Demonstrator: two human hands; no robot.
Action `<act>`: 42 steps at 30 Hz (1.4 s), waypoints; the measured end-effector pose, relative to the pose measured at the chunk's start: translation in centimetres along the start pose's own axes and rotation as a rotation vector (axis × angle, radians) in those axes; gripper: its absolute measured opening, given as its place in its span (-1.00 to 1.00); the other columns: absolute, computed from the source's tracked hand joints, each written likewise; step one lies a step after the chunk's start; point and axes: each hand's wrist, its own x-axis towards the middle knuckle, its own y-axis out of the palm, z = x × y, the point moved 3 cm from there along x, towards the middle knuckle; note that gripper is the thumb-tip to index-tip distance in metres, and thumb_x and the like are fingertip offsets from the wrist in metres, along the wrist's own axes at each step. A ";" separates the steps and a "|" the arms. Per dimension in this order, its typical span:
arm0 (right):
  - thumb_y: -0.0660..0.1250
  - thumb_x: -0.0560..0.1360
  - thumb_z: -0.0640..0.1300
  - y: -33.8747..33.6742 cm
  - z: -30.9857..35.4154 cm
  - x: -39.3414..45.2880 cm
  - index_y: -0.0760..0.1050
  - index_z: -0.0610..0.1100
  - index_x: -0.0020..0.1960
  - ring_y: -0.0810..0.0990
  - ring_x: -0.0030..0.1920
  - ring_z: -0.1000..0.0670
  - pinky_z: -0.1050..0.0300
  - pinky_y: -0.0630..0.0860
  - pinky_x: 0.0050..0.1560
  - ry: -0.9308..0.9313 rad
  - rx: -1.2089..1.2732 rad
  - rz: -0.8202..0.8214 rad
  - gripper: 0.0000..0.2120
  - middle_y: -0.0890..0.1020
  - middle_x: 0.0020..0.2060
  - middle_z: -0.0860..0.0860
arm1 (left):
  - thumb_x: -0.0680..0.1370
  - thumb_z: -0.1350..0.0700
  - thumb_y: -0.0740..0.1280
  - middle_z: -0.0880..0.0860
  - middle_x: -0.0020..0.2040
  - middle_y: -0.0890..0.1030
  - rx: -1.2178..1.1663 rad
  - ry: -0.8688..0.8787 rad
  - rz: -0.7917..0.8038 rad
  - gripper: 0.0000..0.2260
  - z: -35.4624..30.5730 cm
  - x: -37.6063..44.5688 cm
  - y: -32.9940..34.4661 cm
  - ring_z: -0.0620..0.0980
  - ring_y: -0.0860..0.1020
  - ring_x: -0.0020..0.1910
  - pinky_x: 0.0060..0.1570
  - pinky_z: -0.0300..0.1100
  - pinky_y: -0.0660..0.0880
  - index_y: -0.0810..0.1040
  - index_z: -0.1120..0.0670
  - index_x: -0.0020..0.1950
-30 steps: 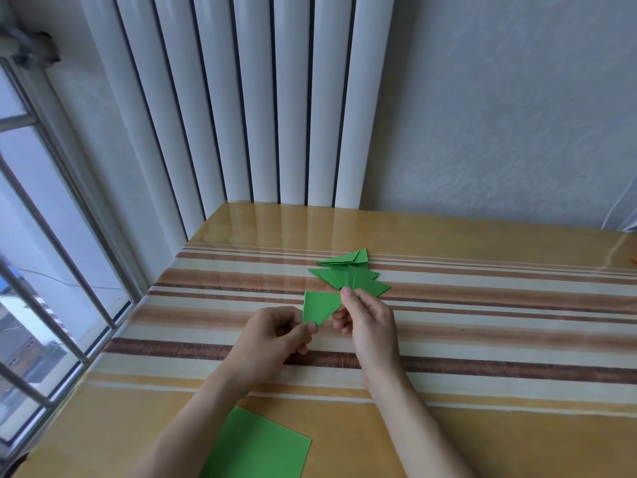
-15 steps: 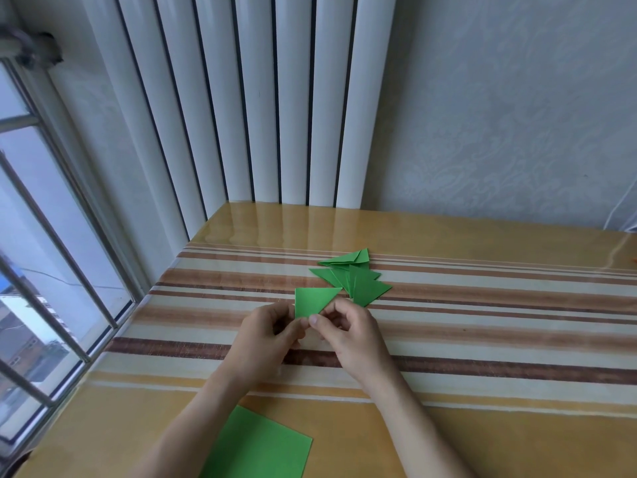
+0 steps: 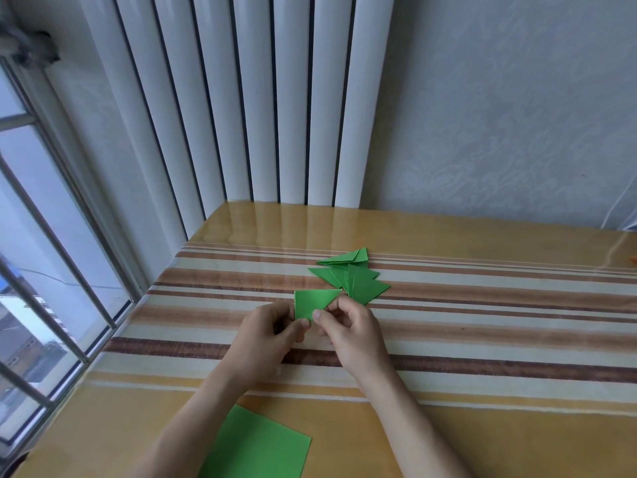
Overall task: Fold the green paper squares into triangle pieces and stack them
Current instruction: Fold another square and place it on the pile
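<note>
Folded green triangle pinched between both hands above the striped tablecloth, near the pile of finished pieces.

I noted the folded triangle (image 3: 314,302) held just short of the pile of finished triangles (image 3: 355,279), apparently clear of the striped tablecloth (image 3: 482,305). My left hand (image 3: 267,339) pinched its lower left corner with thumb and curled fingers; my right hand (image 3: 351,331) pinched the lower point likewise. I judged the paper very light, thin and springy, its creases prone to reopen, so hold by corners near the fold and press the edges flat. The smooth cloth looked slippery for stacking. An unfolded green sheet (image 3: 256,446) lay at the near table edge, well apart.
</note>
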 end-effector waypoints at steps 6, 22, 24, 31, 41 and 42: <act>0.40 0.54 -0.02 -0.5 -0.4 0.4 0.53 -0.07 -0.26 0.61 -0.26 -0.04 -0.24 0.59 -0.04 0.034 0.091 -0.077 -0.77 0.62 -0.39 0.00 | 0.63 0.08 0.40 0.04 -0.25 0.67 0.001 0.001 0.025 -0.85 0.2 0.1 0.2 -0.01 0.56 -0.30 -0.25 -0.08 0.49 0.60 0.04 -0.14; 0.31 0.60 -0.19 -1.2 -0.4 0.3 0.62 -0.15 -0.27 0.61 -0.31 0.05 0.05 0.52 -0.21 0.090 0.136 -0.121 -0.72 0.68 -0.34 0.01 | 0.64 0.12 0.39 0.07 -0.34 0.65 -0.286 -0.172 -0.115 -0.80 0.1 -0.2 -0.2 -0.04 0.60 -0.33 -0.21 -0.04 0.56 0.62 0.17 -0.14; 0.30 0.59 -0.20 -1.0 -0.2 0.2 0.62 -0.19 -0.24 0.60 -0.32 0.04 0.05 0.52 -0.23 0.086 0.086 -0.024 -0.74 0.67 -0.36 0.02 | 0.65 0.11 0.39 0.10 -0.31 0.67 -0.390 -0.230 -0.191 -0.80 0.4 -0.1 -0.5 -0.05 0.58 -0.34 -0.27 -0.11 0.53 0.63 0.18 -0.11; 0.35 0.50 0.07 -0.4 -0.3 0.2 0.59 0.00 -0.14 0.66 -0.14 -0.14 -0.21 0.61 -0.03 0.047 0.019 0.081 -0.84 0.67 -0.19 -0.05 | 0.62 0.13 0.42 0.11 -0.31 0.69 -0.324 -0.160 -0.223 -0.85 0.6 0.0 -1.0 -0.06 0.63 -0.33 -0.24 -0.18 0.58 0.68 0.15 -0.12; 0.44 0.59 -0.02 -0.5 -0.8 0.5 0.67 0.01 -0.08 0.69 -0.09 0.02 -0.08 0.63 0.03 0.000 -0.048 0.090 -0.91 0.72 -0.17 0.05 | 0.61 0.08 0.45 0.12 -0.25 0.72 -0.276 -0.128 -0.137 -0.88 0.2 -0.3 -0.6 0.05 0.70 -0.23 -0.13 0.13 0.67 0.70 0.09 -0.09; 0.43 0.60 -0.03 -0.5 -0.8 0.5 0.66 0.00 -0.08 0.69 -0.11 -0.01 -0.08 0.63 -0.01 -0.003 -0.056 0.098 -0.90 0.72 -0.18 0.03 | 0.61 0.07 0.45 0.12 -0.25 0.71 -0.270 -0.129 -0.159 -0.87 0.2 -0.3 -0.7 0.01 0.68 -0.25 -0.17 0.12 0.67 0.70 0.09 -0.10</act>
